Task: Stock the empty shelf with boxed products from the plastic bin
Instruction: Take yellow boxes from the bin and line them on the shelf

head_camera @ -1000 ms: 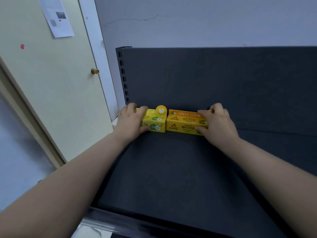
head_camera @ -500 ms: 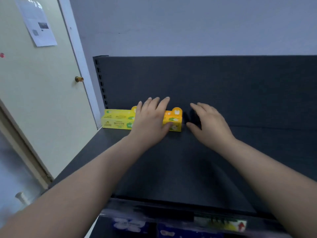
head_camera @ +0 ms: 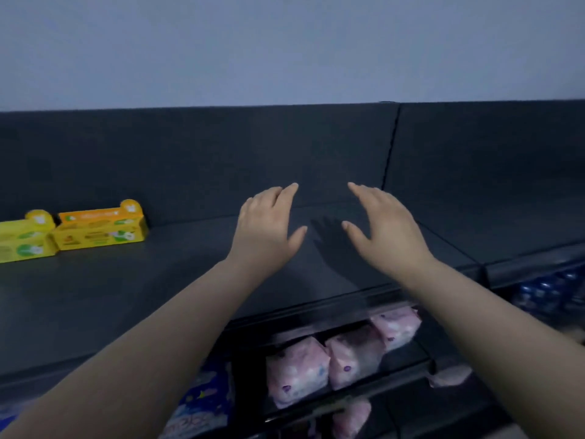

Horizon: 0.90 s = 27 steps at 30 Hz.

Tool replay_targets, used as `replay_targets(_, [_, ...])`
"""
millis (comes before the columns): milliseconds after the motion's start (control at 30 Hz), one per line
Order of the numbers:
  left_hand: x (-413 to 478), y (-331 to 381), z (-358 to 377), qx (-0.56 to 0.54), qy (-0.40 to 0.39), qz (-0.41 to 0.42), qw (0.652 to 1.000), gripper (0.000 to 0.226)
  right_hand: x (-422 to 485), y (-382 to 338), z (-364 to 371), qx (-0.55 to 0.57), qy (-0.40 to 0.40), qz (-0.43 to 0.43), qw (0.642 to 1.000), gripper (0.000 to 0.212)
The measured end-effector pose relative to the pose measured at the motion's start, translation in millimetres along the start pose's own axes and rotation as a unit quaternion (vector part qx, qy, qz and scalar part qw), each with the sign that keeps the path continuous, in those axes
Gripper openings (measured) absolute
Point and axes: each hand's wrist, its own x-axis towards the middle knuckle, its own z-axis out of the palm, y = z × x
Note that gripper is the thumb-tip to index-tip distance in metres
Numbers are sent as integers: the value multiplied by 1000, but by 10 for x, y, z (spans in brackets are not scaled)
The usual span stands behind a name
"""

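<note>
Two boxes stand side by side at the far left of the dark shelf (head_camera: 158,274), against its back panel: a yellow box (head_camera: 23,240) cut by the frame edge and an orange box (head_camera: 99,229) to its right. My left hand (head_camera: 269,229) and my right hand (head_camera: 384,229) hover over the bare middle of the shelf, fingers straight and spread, holding nothing. Both hands are well to the right of the boxes. The plastic bin is out of view.
Below the shelf's front edge, a lower shelf holds pink soft packs (head_camera: 342,356) and blue packs (head_camera: 202,403). More dark blue packs (head_camera: 547,289) sit at the lower right. A seam (head_camera: 391,147) splits the back panel into two shelf sections.
Both hands let go of the boxes and moved right over the bare shelf. The view swung right and down, so the boxes now sit at the far left and the door is gone.
</note>
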Motion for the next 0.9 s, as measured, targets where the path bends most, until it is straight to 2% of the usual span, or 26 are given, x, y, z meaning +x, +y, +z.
replay_targets(233, [180, 1219, 479, -73, -44, 71, 994, 68, -685, 980, -633, -52, 10, 90, 995, 62])
replay_targets(467, [323, 2148, 855, -139, -82, 149, 976, 69, -1263, 1588, -1121, -100, 27, 192, 976, 63])
replay_targets(900, [566, 3387, 1497, -273, -139, 319, 897, 69, -2064, 2034, -1553, -221, 97, 394, 887, 63])
